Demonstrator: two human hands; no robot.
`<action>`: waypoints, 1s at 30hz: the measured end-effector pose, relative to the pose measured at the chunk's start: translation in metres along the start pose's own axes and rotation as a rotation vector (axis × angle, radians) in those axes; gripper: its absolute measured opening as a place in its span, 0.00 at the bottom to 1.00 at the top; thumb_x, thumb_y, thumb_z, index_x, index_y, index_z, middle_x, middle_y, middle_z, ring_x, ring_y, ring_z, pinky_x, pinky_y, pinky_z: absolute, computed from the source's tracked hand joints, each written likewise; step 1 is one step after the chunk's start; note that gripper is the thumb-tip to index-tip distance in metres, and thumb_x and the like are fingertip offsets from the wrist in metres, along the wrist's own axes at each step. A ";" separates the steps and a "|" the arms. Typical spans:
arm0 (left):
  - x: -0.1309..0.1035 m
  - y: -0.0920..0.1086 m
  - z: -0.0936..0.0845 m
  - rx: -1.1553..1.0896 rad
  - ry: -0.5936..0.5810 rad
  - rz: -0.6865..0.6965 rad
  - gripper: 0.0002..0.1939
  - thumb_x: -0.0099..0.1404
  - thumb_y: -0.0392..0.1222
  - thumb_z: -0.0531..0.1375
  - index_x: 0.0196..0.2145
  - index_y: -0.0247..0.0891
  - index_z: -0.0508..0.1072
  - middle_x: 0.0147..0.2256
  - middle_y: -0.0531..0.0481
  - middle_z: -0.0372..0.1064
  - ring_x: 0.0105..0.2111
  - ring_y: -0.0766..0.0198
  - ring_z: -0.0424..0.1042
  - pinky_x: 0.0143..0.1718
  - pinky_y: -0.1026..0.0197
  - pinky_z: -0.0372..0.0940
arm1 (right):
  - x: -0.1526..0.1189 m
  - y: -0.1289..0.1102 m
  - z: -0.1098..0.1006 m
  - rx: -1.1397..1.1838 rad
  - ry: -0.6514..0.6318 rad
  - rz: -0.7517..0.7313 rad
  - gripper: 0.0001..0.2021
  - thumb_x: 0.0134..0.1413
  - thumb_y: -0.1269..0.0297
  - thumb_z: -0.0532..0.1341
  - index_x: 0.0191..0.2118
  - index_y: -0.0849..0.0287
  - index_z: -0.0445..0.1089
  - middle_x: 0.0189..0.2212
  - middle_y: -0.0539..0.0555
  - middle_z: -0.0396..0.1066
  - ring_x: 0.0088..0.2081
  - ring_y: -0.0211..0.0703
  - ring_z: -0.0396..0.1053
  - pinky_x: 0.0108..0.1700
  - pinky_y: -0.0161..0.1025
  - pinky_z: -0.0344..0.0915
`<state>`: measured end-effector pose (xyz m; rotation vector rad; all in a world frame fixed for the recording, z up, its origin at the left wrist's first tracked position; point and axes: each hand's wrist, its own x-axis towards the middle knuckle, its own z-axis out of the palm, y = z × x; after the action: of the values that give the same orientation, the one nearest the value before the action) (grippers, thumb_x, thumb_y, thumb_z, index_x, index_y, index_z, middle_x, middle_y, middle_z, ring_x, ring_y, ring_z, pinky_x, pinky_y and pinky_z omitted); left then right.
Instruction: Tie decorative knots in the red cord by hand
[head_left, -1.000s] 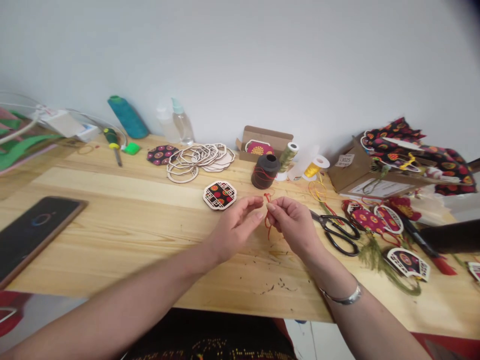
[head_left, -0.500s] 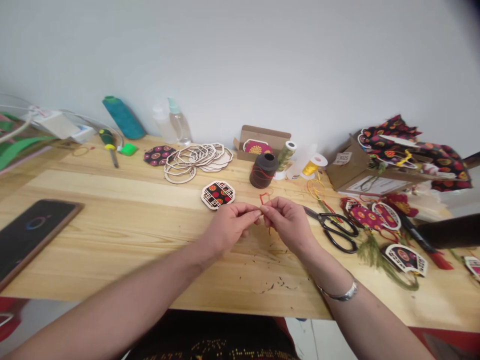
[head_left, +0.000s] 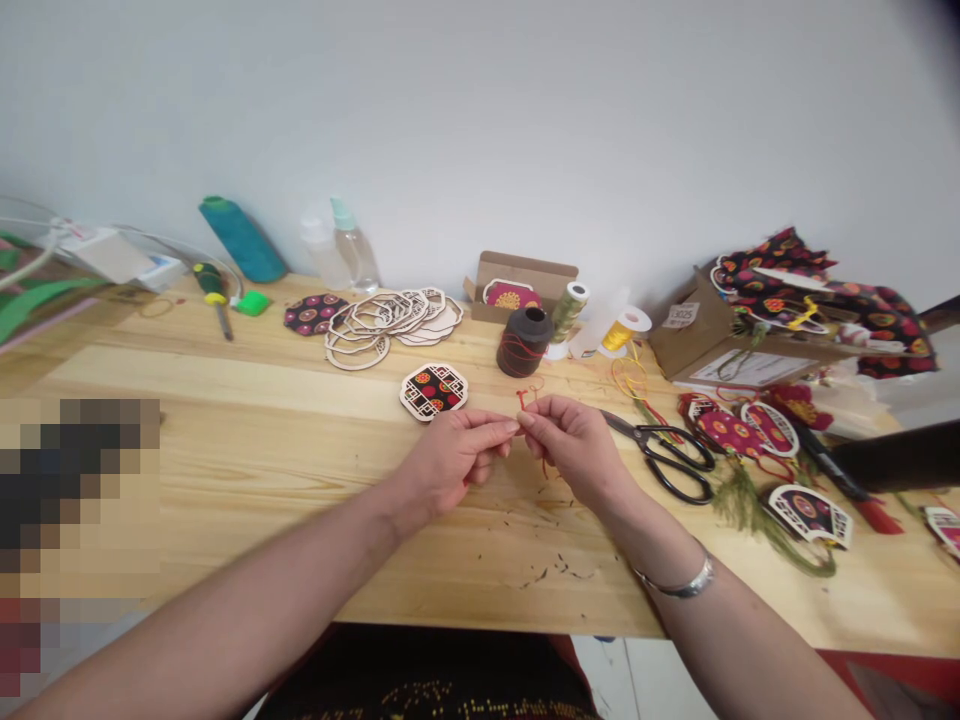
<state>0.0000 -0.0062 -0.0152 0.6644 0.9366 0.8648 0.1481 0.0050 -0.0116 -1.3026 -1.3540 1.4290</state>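
Note:
Fingertips of my left hand (head_left: 463, 450) and my right hand (head_left: 564, 436) meet over the middle of the table, pinching a thin red cord (head_left: 523, 397). A short length of it rises above the fingers, and another strand hangs below my right hand. Just beyond my left hand lies an octagonal wooden-framed ornament (head_left: 433, 391) with black floral fabric. Black-handled scissors (head_left: 664, 455) rest right of my right hand. Behind the hands stands a dark spool (head_left: 526, 342) wound with red thread.
Thin wooden frames (head_left: 390, 325) lie in a pile at the back. Yellow thread (head_left: 624, 330) and green thread (head_left: 571, 310) spools stand near a cardboard box (head_left: 705, 335) of fabric. Tasselled ornaments (head_left: 810, 515) lie at right. A screwdriver (head_left: 215, 295) and teal thread cone (head_left: 244, 240) are back left.
Both hands stay pinched together at nearly the same spot, with small finger shifts on the red cord. The whole view has shifted slightly. The lower left is now pixelated.

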 end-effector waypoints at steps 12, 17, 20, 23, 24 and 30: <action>0.000 0.000 0.001 0.091 0.033 0.039 0.08 0.51 0.40 0.64 0.27 0.32 0.75 0.17 0.57 0.60 0.12 0.80 0.48 0.13 0.70 0.38 | 0.000 -0.002 -0.001 0.013 -0.042 0.051 0.13 0.45 0.55 0.63 0.27 0.61 0.64 0.13 0.43 0.61 0.14 0.28 0.51 0.15 0.28 0.49; 0.000 0.001 0.001 0.110 0.081 0.075 0.08 0.50 0.41 0.65 0.25 0.32 0.75 0.17 0.57 0.60 0.13 0.79 0.49 0.14 0.70 0.38 | 0.000 -0.005 -0.007 -0.111 -0.059 -0.065 0.11 0.51 0.57 0.59 0.30 0.61 0.68 0.19 0.48 0.68 0.19 0.31 0.58 0.22 0.31 0.56; 0.001 0.002 0.000 0.096 0.105 0.101 0.08 0.49 0.42 0.66 0.24 0.33 0.75 0.17 0.57 0.59 0.13 0.79 0.49 0.14 0.70 0.38 | 0.001 -0.007 -0.015 -0.313 -0.079 -0.206 0.10 0.54 0.60 0.57 0.32 0.60 0.72 0.27 0.51 0.72 0.28 0.35 0.65 0.32 0.34 0.61; 0.002 0.004 0.000 0.092 0.143 0.113 0.08 0.49 0.42 0.66 0.23 0.34 0.75 0.17 0.57 0.60 0.13 0.78 0.49 0.14 0.69 0.38 | 0.000 -0.009 -0.020 -0.480 -0.046 -0.255 0.10 0.53 0.59 0.59 0.29 0.59 0.73 0.24 0.50 0.71 0.27 0.36 0.64 0.31 0.34 0.59; 0.002 0.004 0.000 0.102 0.155 0.117 0.08 0.48 0.42 0.66 0.24 0.34 0.75 0.17 0.57 0.60 0.13 0.78 0.49 0.14 0.69 0.38 | -0.001 -0.009 -0.021 -0.514 -0.025 -0.257 0.11 0.53 0.58 0.59 0.27 0.59 0.72 0.22 0.50 0.70 0.25 0.36 0.62 0.28 0.34 0.57; 0.003 0.002 0.000 0.135 0.185 0.140 0.09 0.49 0.44 0.65 0.26 0.34 0.77 0.17 0.56 0.64 0.12 0.78 0.47 0.14 0.67 0.37 | -0.015 -0.010 -0.010 -0.668 0.081 -0.405 0.11 0.56 0.60 0.57 0.28 0.58 0.70 0.20 0.50 0.69 0.21 0.34 0.60 0.24 0.34 0.54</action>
<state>0.0005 -0.0029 -0.0146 0.7830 1.1324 1.0060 0.1596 -0.0064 0.0016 -1.3505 -1.9949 0.6558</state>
